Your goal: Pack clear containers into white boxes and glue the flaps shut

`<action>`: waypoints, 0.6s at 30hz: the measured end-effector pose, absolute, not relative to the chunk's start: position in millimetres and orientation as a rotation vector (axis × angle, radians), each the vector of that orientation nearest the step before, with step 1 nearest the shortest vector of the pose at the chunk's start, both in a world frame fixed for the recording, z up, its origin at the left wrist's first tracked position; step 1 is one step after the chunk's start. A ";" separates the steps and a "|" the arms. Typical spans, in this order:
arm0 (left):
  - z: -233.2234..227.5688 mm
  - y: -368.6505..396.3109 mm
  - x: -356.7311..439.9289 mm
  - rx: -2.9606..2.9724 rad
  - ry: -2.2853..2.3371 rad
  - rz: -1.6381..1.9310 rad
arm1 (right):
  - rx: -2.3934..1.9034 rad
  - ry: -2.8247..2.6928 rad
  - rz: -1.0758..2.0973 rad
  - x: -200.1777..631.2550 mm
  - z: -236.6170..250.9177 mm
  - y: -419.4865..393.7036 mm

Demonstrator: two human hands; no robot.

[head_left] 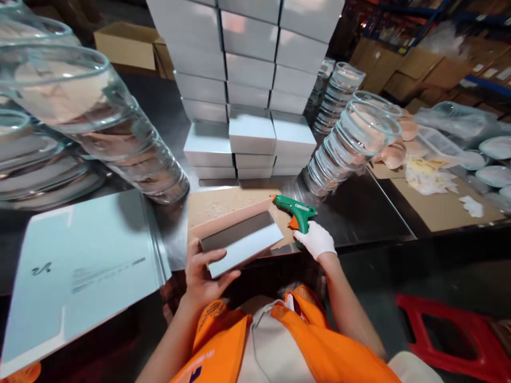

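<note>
orange vest (319, 346) right up close at the bottom, that's the person's own chest. just past it the left hand (202, 274), bare, is curled around the near end of a grey box (243, 242), thumb on top, fingers under it. the box sits tilted at the table (359, 213) edge, partly over a cardboard sheet (223, 205). the right hand (317, 239) wears a white glove and is closed round the grip of a green glue gun (297, 210), nozzle pointing left toward the box's far corner, close to it but can't tell if touching. flat box blanks (80, 266) lie to the left, stacked glass bowls (347, 143) on the right, a wall of grey boxes (247, 69) behind, red stool (455, 335) on the floor.
</note>
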State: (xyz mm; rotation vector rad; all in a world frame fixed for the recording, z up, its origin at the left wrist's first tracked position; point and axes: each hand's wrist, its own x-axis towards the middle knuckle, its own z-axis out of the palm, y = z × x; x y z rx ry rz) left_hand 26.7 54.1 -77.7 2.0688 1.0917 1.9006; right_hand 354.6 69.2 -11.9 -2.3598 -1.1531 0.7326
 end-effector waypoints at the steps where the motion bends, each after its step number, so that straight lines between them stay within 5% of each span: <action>1: -74.8 55.8 29.2 2.065 1.089 1.933 | -2.312 -1.117 0.785 355.7 -16.1 73.2; 6: -54.5 46.2 31.2 1.908 1.126 2.059 | -1.981 -0.941 0.953 359.0 -25.9 80.3; 18: -45.1 23.0 64.5 1.702 1.438 1.574 | -1.413 -1.182 1.054 306.2 0.7 5.7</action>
